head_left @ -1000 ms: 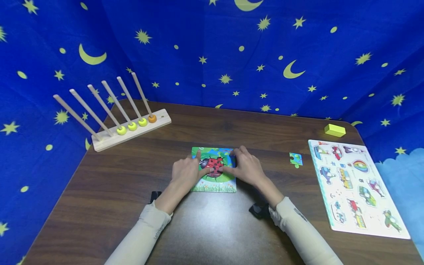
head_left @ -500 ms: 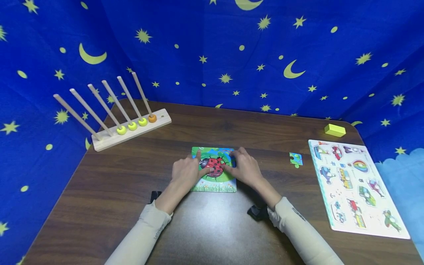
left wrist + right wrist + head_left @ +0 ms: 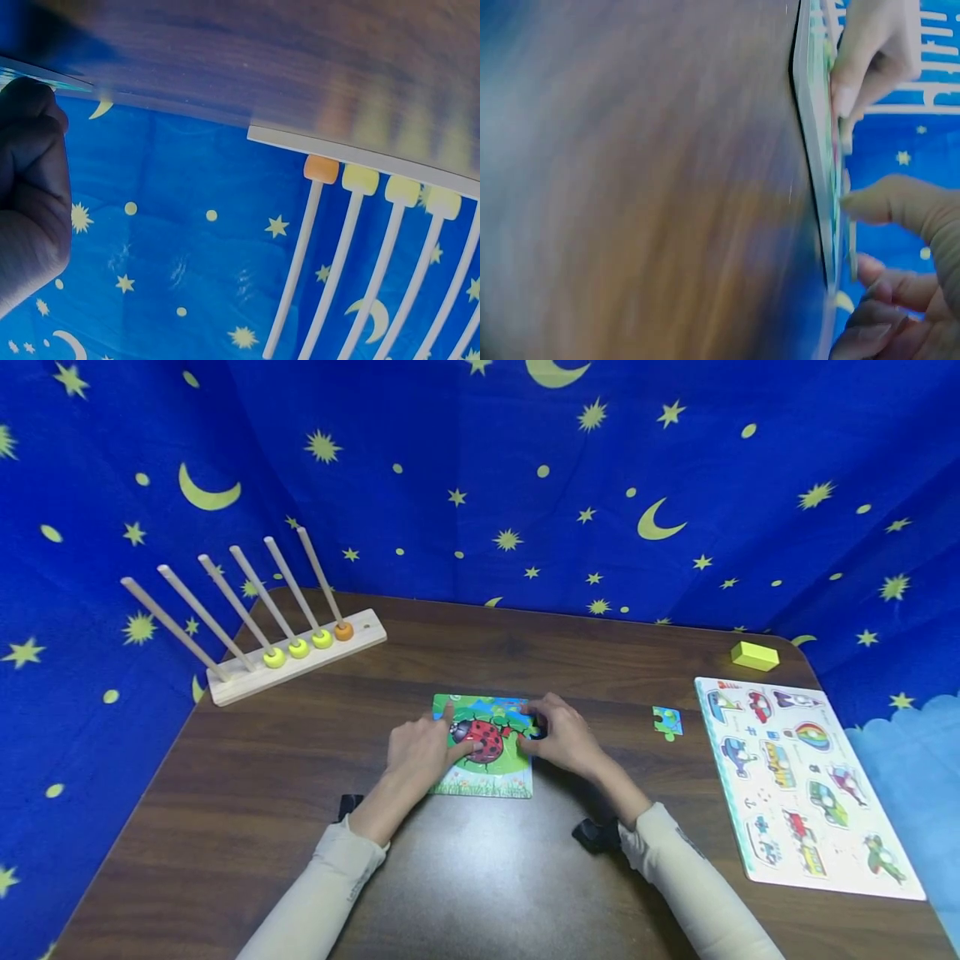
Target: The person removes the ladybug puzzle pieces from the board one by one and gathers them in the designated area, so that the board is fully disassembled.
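Note:
A ladybug jigsaw puzzle lies flat on the table in the head view. My left hand rests on its left side, the thumb over the ladybug and the index finger stretched along the upper left. My right hand is at the upper right of the puzzle and pinches a puzzle piece between thumb and fingers. That piece stands slightly off the board in the right wrist view, partly hidden by the fingers. Another loose puzzle piece, blue and green, lies on the table farther right.
A wooden peg rack with several yellow and orange beads stands at the back left. To the right lies a white picture board with vehicle shapes, and a yellow block sits behind it. A starry blue curtain surrounds the table.
My right hand has shifted slightly to the right, and its thumb has drawn off the ladybug's middle with the pinched piece. The left hand stays in place. The head view has shifted a little.

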The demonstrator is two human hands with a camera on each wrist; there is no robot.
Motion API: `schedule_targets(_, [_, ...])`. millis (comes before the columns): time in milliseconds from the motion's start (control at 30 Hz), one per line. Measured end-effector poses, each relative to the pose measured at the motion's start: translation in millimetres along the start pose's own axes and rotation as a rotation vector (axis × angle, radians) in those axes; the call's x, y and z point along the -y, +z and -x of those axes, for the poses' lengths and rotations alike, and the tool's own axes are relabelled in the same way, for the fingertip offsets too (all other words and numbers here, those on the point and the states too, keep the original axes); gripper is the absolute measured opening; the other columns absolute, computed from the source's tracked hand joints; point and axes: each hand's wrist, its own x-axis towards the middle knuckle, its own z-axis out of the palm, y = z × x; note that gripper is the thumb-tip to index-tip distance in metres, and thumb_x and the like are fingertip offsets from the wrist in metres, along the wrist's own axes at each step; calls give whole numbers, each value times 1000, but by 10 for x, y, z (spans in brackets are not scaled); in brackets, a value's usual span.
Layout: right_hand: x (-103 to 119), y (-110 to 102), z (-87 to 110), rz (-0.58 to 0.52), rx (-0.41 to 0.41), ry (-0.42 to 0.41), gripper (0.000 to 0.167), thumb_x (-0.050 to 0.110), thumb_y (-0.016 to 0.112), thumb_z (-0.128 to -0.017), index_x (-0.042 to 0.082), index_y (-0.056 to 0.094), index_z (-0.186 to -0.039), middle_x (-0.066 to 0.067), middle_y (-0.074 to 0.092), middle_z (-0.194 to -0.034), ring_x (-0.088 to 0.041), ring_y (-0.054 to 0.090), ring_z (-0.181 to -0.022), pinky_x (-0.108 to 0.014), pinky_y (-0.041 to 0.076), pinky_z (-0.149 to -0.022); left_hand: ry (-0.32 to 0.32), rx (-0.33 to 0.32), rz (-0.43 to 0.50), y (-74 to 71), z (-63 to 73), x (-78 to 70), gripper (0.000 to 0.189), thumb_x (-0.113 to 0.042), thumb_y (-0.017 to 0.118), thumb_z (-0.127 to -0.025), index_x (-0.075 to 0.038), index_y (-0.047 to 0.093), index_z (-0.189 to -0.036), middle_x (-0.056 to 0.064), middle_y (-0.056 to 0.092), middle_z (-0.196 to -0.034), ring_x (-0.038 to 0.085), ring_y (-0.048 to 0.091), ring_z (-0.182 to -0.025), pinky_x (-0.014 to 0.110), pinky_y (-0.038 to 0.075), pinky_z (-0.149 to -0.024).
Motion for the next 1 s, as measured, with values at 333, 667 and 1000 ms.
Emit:
schedule_targets(333, [-334,-277,107,-82,68,-48,41,21,82,-79,11,69,-117,-4,50,-94,-19,45,-84,-34,37,-72,-1,9,6,13,-7,-9,88,-69,56,-89,-13,35,-154,8,58,-73,8,23,-46,22,20,-41])
schedule_targets(667, [-587,-515,190,-97,83,-41,40,19,82,-80,13,69,-117,-5,50,-97,-20,44,-88,-34,39,-72,-9,-1,21,-4,7,4,86,-67,58,-89,-14,36,-154,21,68,-118,8,21,-44,23,18,-41])
schedule_targets(1000, [-826,-790,164,-49,122,-41,38,14,81,-80,11,69,-117,-7,51,-97,-20,46,-86,-33,40,-74,-4,-3,56,3,16,-7,86,-66,59,-89,-14,36,-154,24,64,-128,8,21,-44,22,19,-41])
